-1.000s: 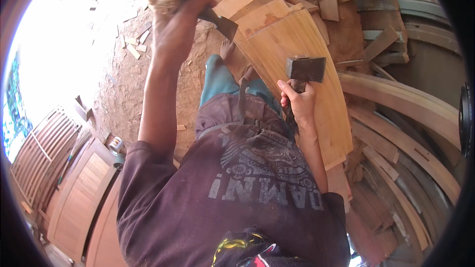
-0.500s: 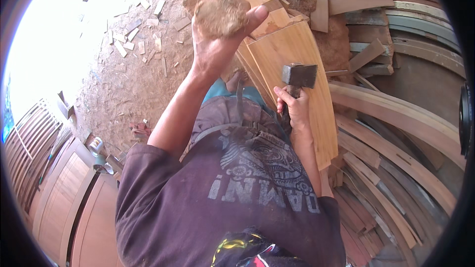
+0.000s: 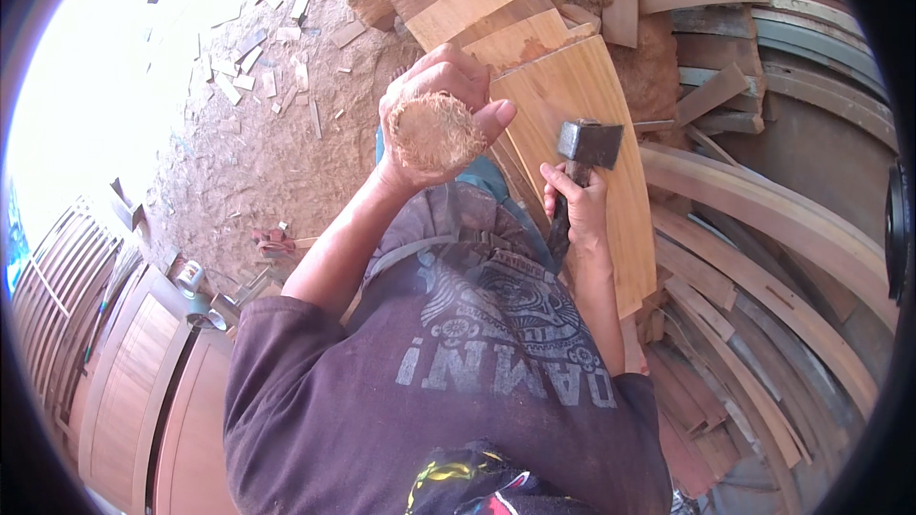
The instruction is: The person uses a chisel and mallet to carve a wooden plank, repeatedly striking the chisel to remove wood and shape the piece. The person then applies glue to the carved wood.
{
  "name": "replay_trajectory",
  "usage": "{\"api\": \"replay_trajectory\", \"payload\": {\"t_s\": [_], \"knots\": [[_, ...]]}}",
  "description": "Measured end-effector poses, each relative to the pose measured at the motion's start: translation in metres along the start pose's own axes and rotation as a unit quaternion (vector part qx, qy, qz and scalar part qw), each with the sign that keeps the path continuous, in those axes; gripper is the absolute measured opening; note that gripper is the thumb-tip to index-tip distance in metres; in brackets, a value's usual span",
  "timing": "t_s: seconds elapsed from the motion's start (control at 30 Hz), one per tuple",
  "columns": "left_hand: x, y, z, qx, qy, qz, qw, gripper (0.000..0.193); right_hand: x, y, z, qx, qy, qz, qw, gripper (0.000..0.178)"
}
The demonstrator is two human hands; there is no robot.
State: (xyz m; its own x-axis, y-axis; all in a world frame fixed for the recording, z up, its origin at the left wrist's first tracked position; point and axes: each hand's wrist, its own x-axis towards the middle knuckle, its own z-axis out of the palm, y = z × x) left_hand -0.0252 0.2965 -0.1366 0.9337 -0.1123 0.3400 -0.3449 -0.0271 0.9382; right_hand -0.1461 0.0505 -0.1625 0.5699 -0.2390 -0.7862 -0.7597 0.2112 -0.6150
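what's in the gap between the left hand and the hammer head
In the head view, the flat face of the yellowish board shows between the left hand and the hammer head.

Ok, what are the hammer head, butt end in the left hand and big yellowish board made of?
Hammer head: probably steel, dark with a shiny facet. Butt end: likely wood, unfinished-looking, frayed into pale fibres. Board: wood, smooth, visible grain; can't tell if varnished.
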Motion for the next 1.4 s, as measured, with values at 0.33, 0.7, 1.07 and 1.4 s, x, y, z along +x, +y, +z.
{"api": "replay_trajectory", "payload": {"t_s": [0.33,0.7,1.07,1.4], "knots": [[-0.010,0.007,0.038,0.038,-0.032,0.077,0.996,0.029,-0.002,-0.002,-0.005,-0.085,0.045,-0.081,0.992,0.020],[0.005,0.003,0.085,0.033,-0.005,0.082,0.996,0.028,-0.093,-0.119,-0.014,-0.438,0.141,-0.592,0.662,0.022],[0.002,-0.001,0.086,0.047,-0.006,0.058,0.997,0.028,-0.099,-0.132,0.018,-0.354,0.180,-0.714,0.577,0.025],[0.005,0.003,0.086,0.040,-0.003,0.059,0.997,0.025,-0.108,-0.134,0.013,-0.346,0.141,-0.624,0.686,0.012]]}}
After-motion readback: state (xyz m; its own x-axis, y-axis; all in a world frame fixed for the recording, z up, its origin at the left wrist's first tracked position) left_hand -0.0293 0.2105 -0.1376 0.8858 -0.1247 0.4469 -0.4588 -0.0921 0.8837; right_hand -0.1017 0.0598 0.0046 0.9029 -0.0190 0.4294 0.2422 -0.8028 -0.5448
